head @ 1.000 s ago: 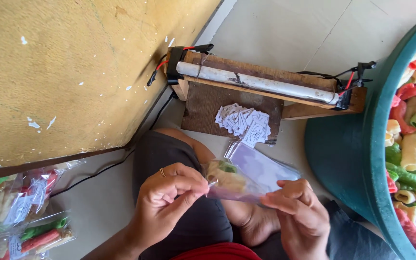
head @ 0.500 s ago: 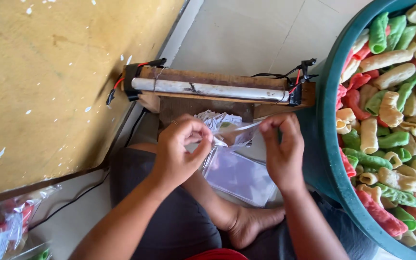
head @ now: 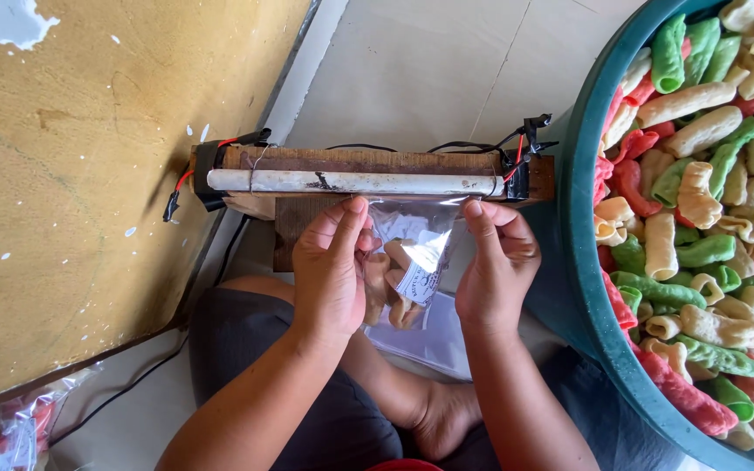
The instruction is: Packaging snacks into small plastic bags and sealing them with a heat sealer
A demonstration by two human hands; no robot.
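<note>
In front of the seated person, seen from the head camera, a clear plastic bag (head: 414,249) is stretched between two bare hands, its top edge laid right up against the white bar (head: 355,182) of a wooden sealer (head: 368,161) that stands on the tiled floor (head: 429,70). The left hand (head: 332,266) pinches the bag's upper left corner, thumb and fingers (head: 349,218) closed on the plastic; the right hand (head: 497,262) pinches the upper right corner in the same way, its fingers (head: 475,214) shut on the film. The bag hangs down between the two hands, with pale snack pieces (head: 399,305) and a small white paper label (head: 416,281) inside its lower part. Black and red wires (head: 517,139) are clipped to both ends of the bar. Under the hands, on the floor beside the person's bare foot (head: 434,419), lies a stack of empty clear bags (head: 434,336). To the right, touching the sealer's end, stands a big teal tub (head: 582,262) heaped with curled red, green and cream crackers (head: 700,192). To the left runs a worn yellow board (head: 89,174) flecked with white paint, and in the lower left corner a few filled packets (head: 10,432) show, partly cut off by the frame
</note>
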